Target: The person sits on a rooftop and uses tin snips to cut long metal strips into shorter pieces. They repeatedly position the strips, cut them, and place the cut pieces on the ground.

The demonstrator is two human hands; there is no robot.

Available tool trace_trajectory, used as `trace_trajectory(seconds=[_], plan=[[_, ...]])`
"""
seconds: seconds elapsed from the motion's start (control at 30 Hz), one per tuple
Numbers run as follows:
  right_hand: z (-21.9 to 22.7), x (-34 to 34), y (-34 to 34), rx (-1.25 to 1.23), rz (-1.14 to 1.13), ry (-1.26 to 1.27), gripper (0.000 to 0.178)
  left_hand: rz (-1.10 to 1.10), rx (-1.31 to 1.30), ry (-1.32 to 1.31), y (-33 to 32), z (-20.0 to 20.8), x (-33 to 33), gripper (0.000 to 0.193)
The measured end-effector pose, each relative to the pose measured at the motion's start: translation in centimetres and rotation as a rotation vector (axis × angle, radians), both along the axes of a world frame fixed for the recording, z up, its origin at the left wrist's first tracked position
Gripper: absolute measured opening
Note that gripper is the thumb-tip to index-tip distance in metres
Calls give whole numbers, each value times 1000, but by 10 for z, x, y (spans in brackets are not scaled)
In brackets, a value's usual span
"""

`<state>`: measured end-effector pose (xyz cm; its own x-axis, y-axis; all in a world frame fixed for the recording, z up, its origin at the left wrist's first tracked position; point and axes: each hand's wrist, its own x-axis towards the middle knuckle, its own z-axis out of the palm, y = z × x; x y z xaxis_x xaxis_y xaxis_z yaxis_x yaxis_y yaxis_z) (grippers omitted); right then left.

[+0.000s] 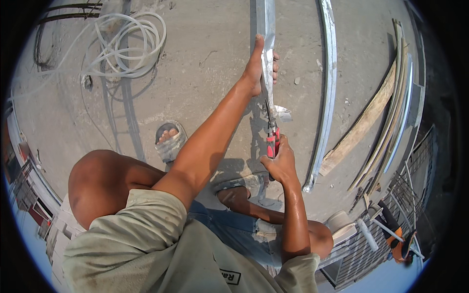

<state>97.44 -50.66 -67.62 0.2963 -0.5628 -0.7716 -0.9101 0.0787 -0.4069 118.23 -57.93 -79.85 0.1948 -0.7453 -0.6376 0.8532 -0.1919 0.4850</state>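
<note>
My left hand [255, 69] is wrapped round a long, shiny sheet-metal channel [266, 22], thumb on its left side and fingertips showing on its right. The channel runs away from me toward the far edge of the view, and its near part looks bent and creased. In my right hand [283, 163] is a pair of tin snips [271, 142] with red and dark handles. Their jaws meet the channel's near end; how far they are open cannot be made out. A bent metal flap [283, 114] sticks out to the right beside the jaws.
Another long metal channel [328, 73] lies on the concrete to the right, beside wooden boards [364, 117] and thin strips. Coiled clear hose [129, 46] lies far left. My sandalled foot [171, 139] is near my left forearm. A metal grating [361, 263] stands lower right.
</note>
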Motion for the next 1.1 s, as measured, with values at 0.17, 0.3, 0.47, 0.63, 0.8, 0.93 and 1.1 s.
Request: trace_trajectory(seconds=[0.17, 0.3, 0.47, 0.63, 0.8, 0.93, 1.1], plan=[[18, 21, -10, -6, -78, -4, 65, -43, -23, -57, -13, 12, 15, 105], [21, 24, -7, -143, -47, -52, 65, 35, -42, -85, -14, 16, 9, 106], [21, 11, -12, -39, -148, -79, 62, 69, -20, -155, -16, 19, -10, 106], [23, 4, -18, 407, -546, -262, 48, 52, 25, -101, -8, 14, -13, 106], [20, 7, -14, 532, -630, -273, 33, 41, 62, -151, -3, 2, -19, 106], [19, 10, -15, 474, -582, -276, 32, 41, 40, -106, -5, -3, -17, 104], [22, 6, -15, 459, -517, -218, 46, 24, 12, -86, -4, 0, -17, 99]])
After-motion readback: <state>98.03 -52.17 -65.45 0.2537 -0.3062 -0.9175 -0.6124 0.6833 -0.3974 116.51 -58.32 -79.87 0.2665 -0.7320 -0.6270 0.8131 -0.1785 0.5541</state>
